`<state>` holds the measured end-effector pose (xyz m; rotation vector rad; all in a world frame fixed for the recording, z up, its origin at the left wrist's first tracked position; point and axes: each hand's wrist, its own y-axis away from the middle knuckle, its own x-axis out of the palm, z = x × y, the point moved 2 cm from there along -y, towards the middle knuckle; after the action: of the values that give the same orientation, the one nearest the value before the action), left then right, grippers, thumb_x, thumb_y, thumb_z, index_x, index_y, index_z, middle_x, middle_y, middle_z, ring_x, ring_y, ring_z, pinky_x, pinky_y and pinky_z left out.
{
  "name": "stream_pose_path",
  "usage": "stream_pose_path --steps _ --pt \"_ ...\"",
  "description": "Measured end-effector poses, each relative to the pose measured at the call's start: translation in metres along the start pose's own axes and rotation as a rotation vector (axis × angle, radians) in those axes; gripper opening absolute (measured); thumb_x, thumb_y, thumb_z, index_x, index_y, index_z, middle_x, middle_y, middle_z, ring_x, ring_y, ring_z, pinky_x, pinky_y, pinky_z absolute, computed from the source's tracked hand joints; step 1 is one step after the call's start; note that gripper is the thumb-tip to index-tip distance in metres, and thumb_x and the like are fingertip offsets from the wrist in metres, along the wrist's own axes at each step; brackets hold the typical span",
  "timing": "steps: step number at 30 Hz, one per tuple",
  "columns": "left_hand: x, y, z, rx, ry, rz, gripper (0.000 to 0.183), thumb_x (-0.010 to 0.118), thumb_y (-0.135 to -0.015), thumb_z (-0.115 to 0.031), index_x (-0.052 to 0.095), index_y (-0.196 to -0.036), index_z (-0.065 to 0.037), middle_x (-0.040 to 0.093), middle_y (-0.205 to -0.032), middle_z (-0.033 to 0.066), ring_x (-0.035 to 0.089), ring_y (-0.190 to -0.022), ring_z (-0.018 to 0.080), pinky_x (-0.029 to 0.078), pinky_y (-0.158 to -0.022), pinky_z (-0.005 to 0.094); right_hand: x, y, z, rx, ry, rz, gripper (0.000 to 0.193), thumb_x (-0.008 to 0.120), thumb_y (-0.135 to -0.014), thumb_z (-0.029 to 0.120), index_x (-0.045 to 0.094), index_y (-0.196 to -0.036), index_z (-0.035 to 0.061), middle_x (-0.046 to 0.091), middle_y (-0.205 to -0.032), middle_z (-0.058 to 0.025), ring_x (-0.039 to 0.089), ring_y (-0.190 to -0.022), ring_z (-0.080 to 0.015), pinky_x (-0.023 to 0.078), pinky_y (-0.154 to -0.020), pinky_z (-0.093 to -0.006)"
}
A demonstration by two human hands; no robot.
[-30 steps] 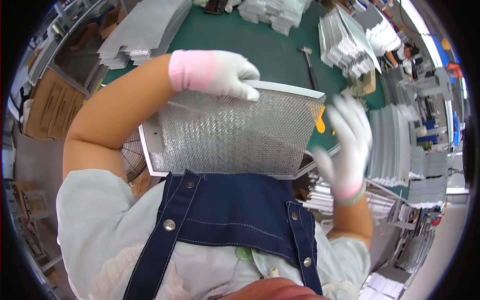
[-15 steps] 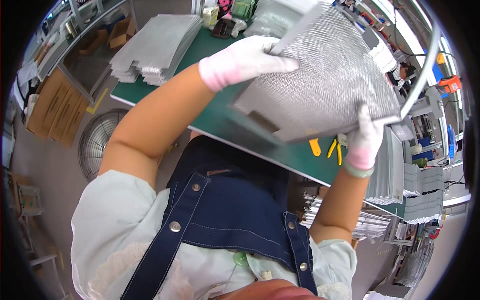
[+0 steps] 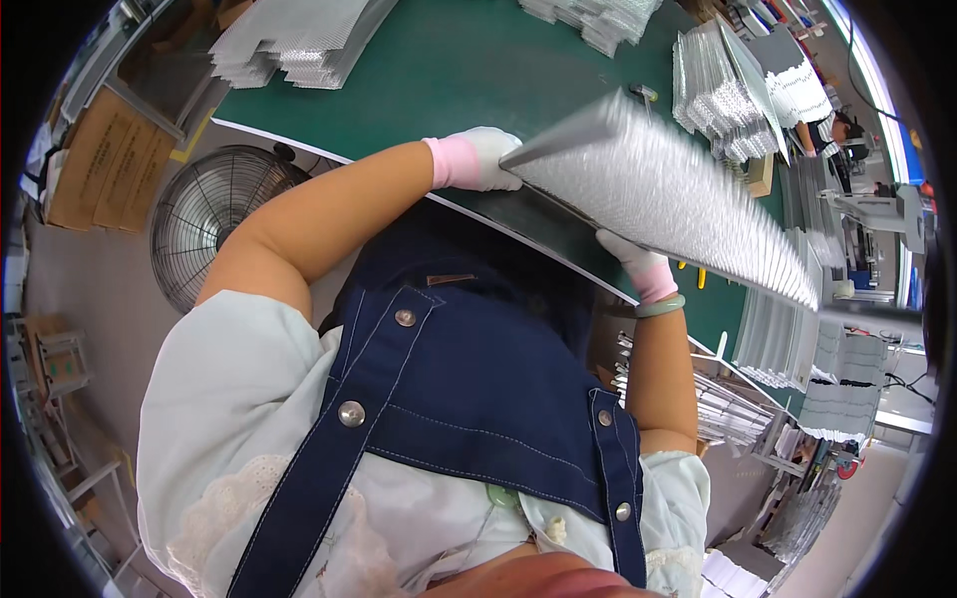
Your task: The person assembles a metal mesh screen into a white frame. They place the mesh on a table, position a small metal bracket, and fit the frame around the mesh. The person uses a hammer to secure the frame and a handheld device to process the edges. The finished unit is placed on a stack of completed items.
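Observation:
A framed silver mesh panel (image 3: 678, 189), blurred by motion, is tilted above the green table, its shiny ridged face turned up and away from me. My left hand (image 3: 488, 159), in a white glove with a pink cuff, is closed on the panel's left corner. At the near edge, my right hand (image 3: 636, 265), gloved alike, grips from below; its fingers are partly hidden by the panel. Just beyond the right hand, yellow handles (image 3: 701, 277) of a tool show, mostly covered by the panel.
The green table (image 3: 439, 80) has a white front edge. Stacked mesh sheets (image 3: 309, 40) lie at its far left, more sheets (image 3: 598, 20) at the back, and upright mesh pieces (image 3: 718, 90) at right. A floor fan (image 3: 214, 224) stands to the left, near cardboard boxes (image 3: 110, 164).
The panel has come down and tipped from showing its broad face to a nearly edge-on slant. Both hands moved closer together; the view has shifted, showing more of the table's right side.

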<state>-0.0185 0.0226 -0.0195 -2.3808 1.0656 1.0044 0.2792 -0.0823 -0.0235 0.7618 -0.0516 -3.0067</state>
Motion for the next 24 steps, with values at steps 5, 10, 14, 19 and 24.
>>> stream_pose_path --steps 5,10,14,19,24 --pt "0.014 -0.005 0.019 0.293 -0.205 -0.088 0.016 0.063 -0.08 -0.018 0.071 -0.09 -0.008 0.069 -0.091 0.0157 0.065 -0.09 0.038 0.052 -0.081 0.0453 -0.006 -0.008 0.009 -0.144 0.315 0.254 0.041 0.075 -0.078 0.017 0.067 -0.116 0.0045 0.065 -0.117 -0.0138 0.06 -0.113 -0.0282 0.046 -0.098 -0.0359" --pt "0.008 0.006 0.002 0.34 -0.177 -0.199 0.014 0.065 -0.079 -0.021 0.071 -0.087 -0.011 0.069 -0.095 0.0129 0.066 -0.092 0.0357 0.052 -0.083 0.0439 -0.01 -0.011 0.031 -0.103 0.41 0.402 0.045 0.081 -0.08 0.02 0.066 -0.12 0.0039 0.066 -0.117 -0.0099 0.061 -0.108 -0.0202 0.047 -0.097 -0.0334" --pt "-0.002 0.002 -0.004 0.016 -0.076 -0.059 0.027 0.067 -0.082 -0.027 0.068 -0.092 -0.002 0.069 -0.088 0.0159 0.066 -0.087 0.0347 0.052 -0.081 0.0415 -0.015 -0.014 0.003 0.067 0.102 0.23 0.046 0.081 -0.08 0.012 0.064 -0.122 0.0023 0.067 -0.117 -0.0064 0.061 -0.108 -0.0179 0.048 -0.098 -0.0328" --pt "0.005 -0.008 0.015 -0.002 -0.01 -0.176 0.03 0.071 -0.079 -0.027 0.07 -0.098 -0.003 0.068 -0.097 0.0165 0.064 -0.095 0.0339 0.051 -0.086 0.041 -0.004 -0.024 -0.026 -0.001 -0.055 0.017 0.043 0.08 -0.077 0.002 0.064 -0.117 -0.0014 0.069 -0.114 -0.0083 0.064 -0.103 -0.0178 0.051 -0.092 -0.0321" --pt "0.009 -0.007 0.018 0.19 -0.101 -0.305 0.034 0.075 -0.076 -0.024 0.07 -0.105 -0.008 0.068 -0.106 0.0131 0.059 -0.107 0.0323 0.045 -0.098 0.0405 -0.006 -0.021 -0.022 0.016 0.004 0.038 0.043 0.081 -0.076 0.0 0.064 -0.115 -0.0011 0.068 -0.111 -0.0074 0.064 -0.102 -0.0179 0.051 -0.091 -0.0329"
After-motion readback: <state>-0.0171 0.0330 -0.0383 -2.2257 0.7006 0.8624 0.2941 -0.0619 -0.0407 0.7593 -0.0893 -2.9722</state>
